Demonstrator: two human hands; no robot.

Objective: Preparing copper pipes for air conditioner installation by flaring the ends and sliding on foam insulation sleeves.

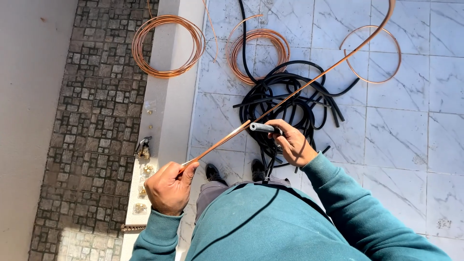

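Left hand [169, 186] clamped on copper pipe [309, 83] end | right hand [290, 142] gripping black foam insulation tube [263, 127] | marble floor [411, 140], hose tangle [290, 99]

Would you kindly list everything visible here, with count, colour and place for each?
Copper tube: one, copper, straight length running from the left hand up to the top right.
Copper coils: three, copper; one on the stone strip, two on the marble floor.
Foam hose tangle: one, black, floor centre.
Grey sleeve end: one, grey, in the right hand, beside the tube.
Brass fittings: several small ones, brass, along the white ledge.
Marble floor: white tiles, right.
Stone strip: grey mosaic, left.
Shoes: two, black, below.
Left hand: grips the tube's near end.
Right hand: holds the grey sleeve end.
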